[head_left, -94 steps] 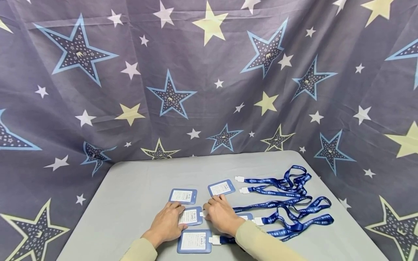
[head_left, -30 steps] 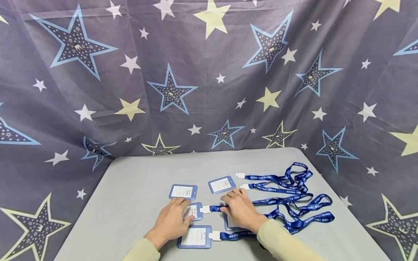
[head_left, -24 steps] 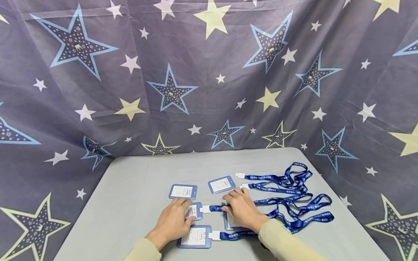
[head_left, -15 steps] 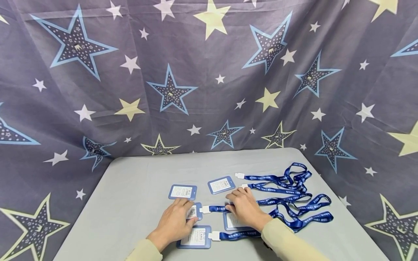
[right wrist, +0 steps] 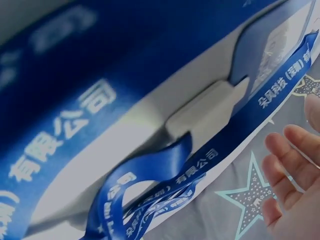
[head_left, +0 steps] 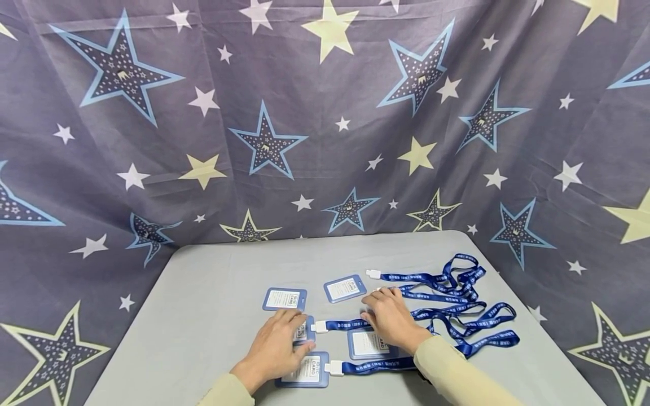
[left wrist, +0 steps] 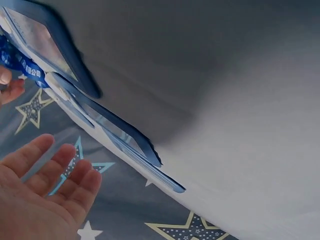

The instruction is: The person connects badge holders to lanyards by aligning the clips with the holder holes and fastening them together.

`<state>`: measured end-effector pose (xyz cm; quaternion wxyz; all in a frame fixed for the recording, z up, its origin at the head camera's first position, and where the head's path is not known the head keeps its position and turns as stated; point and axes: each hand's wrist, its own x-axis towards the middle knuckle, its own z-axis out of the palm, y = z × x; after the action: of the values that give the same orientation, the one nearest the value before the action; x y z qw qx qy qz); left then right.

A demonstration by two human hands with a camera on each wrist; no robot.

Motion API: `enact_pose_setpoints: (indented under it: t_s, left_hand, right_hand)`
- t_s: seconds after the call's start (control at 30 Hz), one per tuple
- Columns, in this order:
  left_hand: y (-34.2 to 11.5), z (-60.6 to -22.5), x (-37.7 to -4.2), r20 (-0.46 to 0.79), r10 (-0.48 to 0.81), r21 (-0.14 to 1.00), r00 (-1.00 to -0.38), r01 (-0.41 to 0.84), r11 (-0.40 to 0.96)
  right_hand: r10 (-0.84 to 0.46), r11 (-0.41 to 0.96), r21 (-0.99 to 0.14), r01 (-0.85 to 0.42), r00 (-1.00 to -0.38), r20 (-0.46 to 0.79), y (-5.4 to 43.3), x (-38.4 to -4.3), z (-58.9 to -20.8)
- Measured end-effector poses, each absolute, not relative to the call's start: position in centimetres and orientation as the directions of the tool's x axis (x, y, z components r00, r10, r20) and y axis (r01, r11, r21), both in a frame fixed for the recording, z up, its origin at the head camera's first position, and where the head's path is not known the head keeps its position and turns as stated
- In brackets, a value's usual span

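In the head view my left hand (head_left: 276,347) hovers with spread fingers over the middle ID badge holder (head_left: 304,331), covering its left part. A white clip (head_left: 320,327) joins that holder to a blue lanyard (head_left: 345,325). The front badge holder (head_left: 312,376) lies just below, its own clip (head_left: 334,368) and lanyard attached. My right hand (head_left: 393,318), fingers loosely bent and holding nothing, is above the lanyards and another badge holder (head_left: 365,345). Both wrist views show the left fingers (left wrist: 82,190) and right fingers (right wrist: 285,155) apart from the holders and straps.
Two badge holders without lanyards lie farther back, one left (head_left: 284,299) and one right (head_left: 345,288). A lanyard clip (head_left: 373,274) lies near the right one. Tangled blue lanyards (head_left: 462,282) spread over the grey table's (head_left: 203,316) right side. A starry cloth (head_left: 304,84) hangs behind.
My right hand has moved right, from the middle holder's clip along its lanyard, uncovering the strap and the right-hand badge holder. My left hand has shifted slightly right over the middle holder.
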<state>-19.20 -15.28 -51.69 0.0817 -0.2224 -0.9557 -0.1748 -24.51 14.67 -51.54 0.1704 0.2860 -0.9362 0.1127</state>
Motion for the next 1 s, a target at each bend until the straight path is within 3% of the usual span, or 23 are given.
enact_pose_setpoints:
  t_s: [0.57,1.0]
  left_hand:
    - [-14.3,-51.6,-18.7,0.242,0.451,0.252,-0.859,0.504,0.826]
    - [-13.9,-51.6,-18.5,0.215,0.463,0.279,-0.86,0.508,0.815]
  right_hand:
    - [-0.428,0.857,-0.107,-0.504,-0.813,0.394,16.7,-26.0,-51.8]
    - [-0.381,0.883,-0.128,-0.451,-0.85,0.365,17.7,-27.4,-51.9]
